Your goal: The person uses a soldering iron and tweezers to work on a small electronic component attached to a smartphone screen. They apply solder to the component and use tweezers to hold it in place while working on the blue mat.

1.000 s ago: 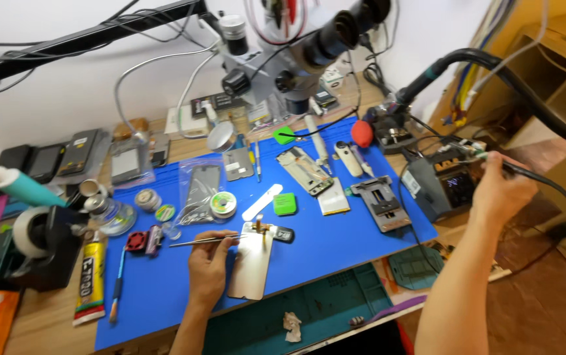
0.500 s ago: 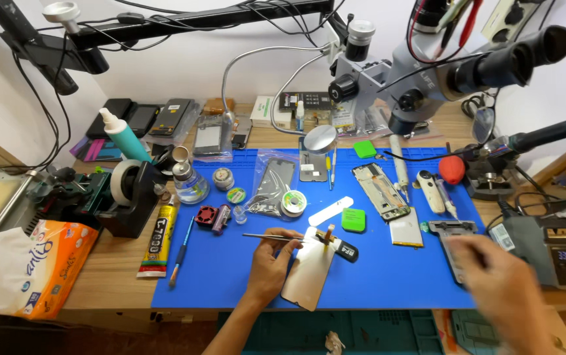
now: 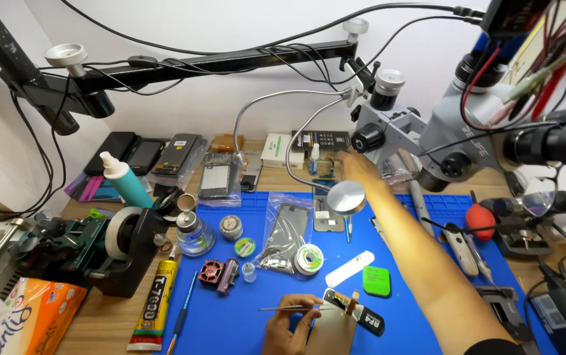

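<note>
Pinching tweezers (image 3: 289, 308) in my left hand (image 3: 287, 327) steadies the phone (image 3: 333, 323) at the blue mat (image 3: 421, 329)'s near edge; right hand (image 3: 355, 164) reaches past the far edge, grip indeterminable.

The right hand (image 3: 355, 167) has left the near right edge of the blue mat (image 3: 421, 309) and now stretches far across the bench, reaching the small items at the back beneath the microscope (image 3: 440, 141).
</note>
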